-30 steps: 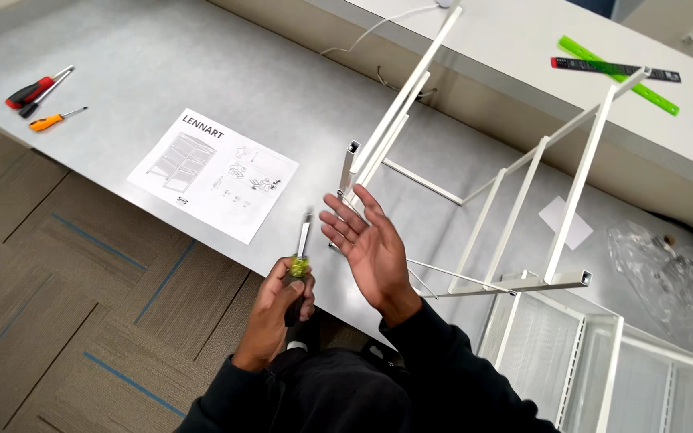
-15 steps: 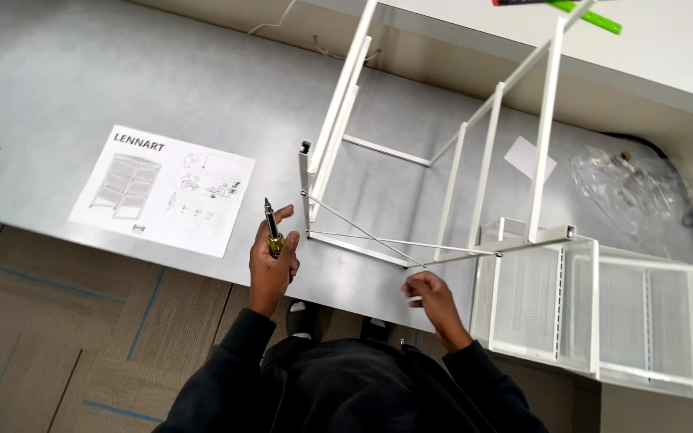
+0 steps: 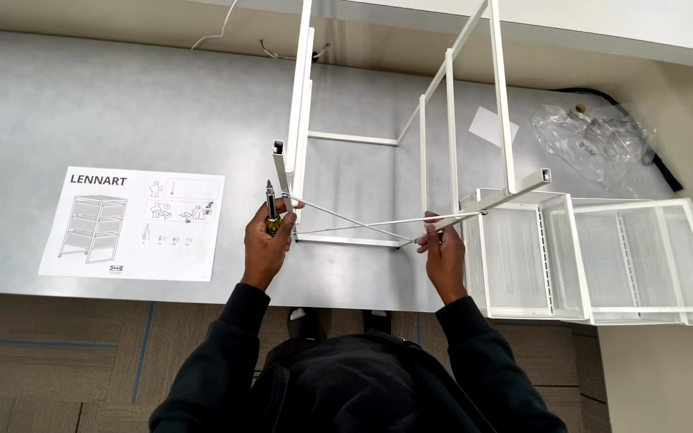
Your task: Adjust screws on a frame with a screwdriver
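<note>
A white metal drawer-unit frame [image 3: 451, 120] lies on its side on the grey table [image 3: 106, 104]. Two thin white cross-brace rods [image 3: 362, 223] span its near end. My left hand [image 3: 266, 244] grips a screwdriver [image 3: 270, 207] with a yellow-green handle, tip up, beside the left post's open end [image 3: 280, 160]. My right hand [image 3: 445, 252] pinches the right ends of the rods close to the right post [image 3: 515, 191].
A printed assembly sheet [image 3: 134, 223] lies flat at the left. White mesh drawers [image 3: 603, 256] rest at the right. A crumpled clear plastic bag [image 3: 595, 136], a black cable [image 3: 659, 160] and a white paper scrap [image 3: 488, 126] lie at the far right.
My right hand has come down from the air onto the cross-brace rods at the frame's right post. The view has shifted right, so the tools at the far left have left the picture.
</note>
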